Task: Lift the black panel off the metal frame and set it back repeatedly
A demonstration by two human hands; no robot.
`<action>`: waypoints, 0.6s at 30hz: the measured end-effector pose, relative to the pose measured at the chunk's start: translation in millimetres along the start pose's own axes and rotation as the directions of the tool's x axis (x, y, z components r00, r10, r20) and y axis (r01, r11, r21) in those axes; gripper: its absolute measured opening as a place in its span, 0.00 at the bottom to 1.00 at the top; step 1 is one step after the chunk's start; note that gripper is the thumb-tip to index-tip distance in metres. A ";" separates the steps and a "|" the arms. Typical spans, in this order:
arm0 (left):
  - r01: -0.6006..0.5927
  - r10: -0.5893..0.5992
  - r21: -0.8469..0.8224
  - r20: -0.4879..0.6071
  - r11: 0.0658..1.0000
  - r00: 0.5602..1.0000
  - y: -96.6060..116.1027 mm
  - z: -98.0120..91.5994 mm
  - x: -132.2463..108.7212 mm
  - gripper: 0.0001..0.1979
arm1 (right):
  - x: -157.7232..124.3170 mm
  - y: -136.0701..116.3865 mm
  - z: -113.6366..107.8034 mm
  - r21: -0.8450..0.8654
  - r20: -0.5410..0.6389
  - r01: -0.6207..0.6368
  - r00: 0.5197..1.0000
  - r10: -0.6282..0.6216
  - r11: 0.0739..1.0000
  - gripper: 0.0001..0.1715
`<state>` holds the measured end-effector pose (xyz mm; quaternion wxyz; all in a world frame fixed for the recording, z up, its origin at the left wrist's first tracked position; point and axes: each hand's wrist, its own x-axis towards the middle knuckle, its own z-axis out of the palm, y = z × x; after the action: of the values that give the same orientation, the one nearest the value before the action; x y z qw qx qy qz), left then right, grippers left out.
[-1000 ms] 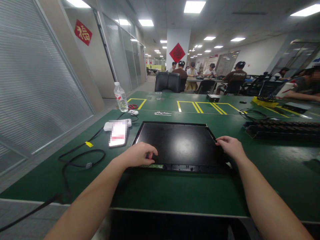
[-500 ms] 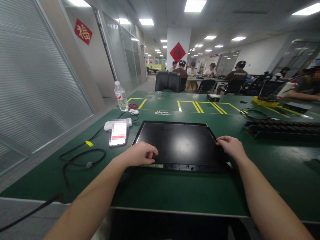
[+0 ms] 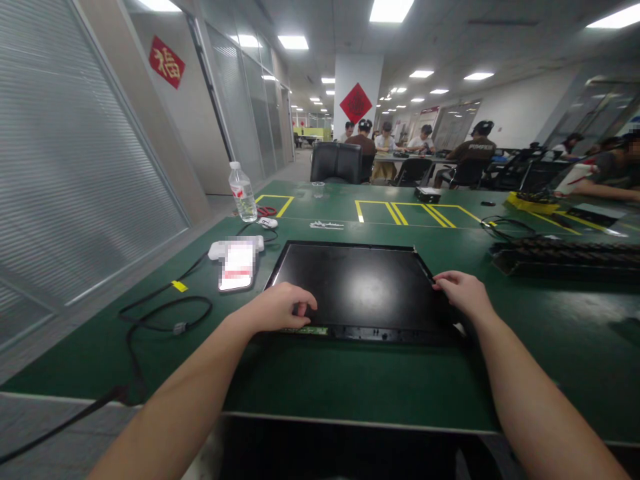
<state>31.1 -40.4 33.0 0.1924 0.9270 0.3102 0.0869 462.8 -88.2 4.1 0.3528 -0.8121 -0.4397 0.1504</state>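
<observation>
R hand (image 3: 463, 293): thumb & fingertips together, looks like they're pinched on the side rim of the black frame (image 3: 390, 333). L hand (image 3: 287, 308) is half curled over the near corner on its side, w/ a small gap btw thumb & forefinger; can't tell if the tips grip anything or just rest. Screen (image 3: 360, 280) lies face up on the green table (image 3: 375, 387), btw my hands & partly under L hand. Green circuit strip (image 3: 315, 331) shows just beside L fingertips.

To do this bit well, IMO: R pinch on the rim only, fingertips off the glass, force light & even along the edge, since thin plastic prob. cracks if one spot takes the load. L hand is best as a steadying weight: press on the frame, not mid-panel, & stay off the circuit strip. Wrists low, no twisting.

Containers: bottle (image 3: 243, 193) stands upright & capped, beyond L hand & off to its left, w/ clear liquid inside; well apart, so spill risk seems low. Clear cup (image 3: 318, 190) is far ahead of L hand, past the screen; contents too small to tell. Yellow tray (image 3: 531, 202) sits far beyond R hand, to its right, w/ dark bits in it, can't ID.
</observation>
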 end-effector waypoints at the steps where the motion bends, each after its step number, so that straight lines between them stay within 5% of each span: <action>1: 0.000 0.000 0.000 0.000 1.000 1.000 0.1 0.0 0.0 0.12 | -0.2 -0.4 -0.3 -0.004 0.000 -0.004 1.000 0.004 1.000 0.15; 18: 0.001 -0.001 0.000 0.014 1.000 1.000 3.6 -2.1 -0.8 0.12 | 2.3 3.5 1.6 0.010 -0.018 0.006 1.000 -0.006 1.000 0.14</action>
<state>31.9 -42.9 36.4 0.1946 0.9273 0.3094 0.0804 465.4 -86.8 0.6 0.3613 -0.8102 -0.4384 0.1442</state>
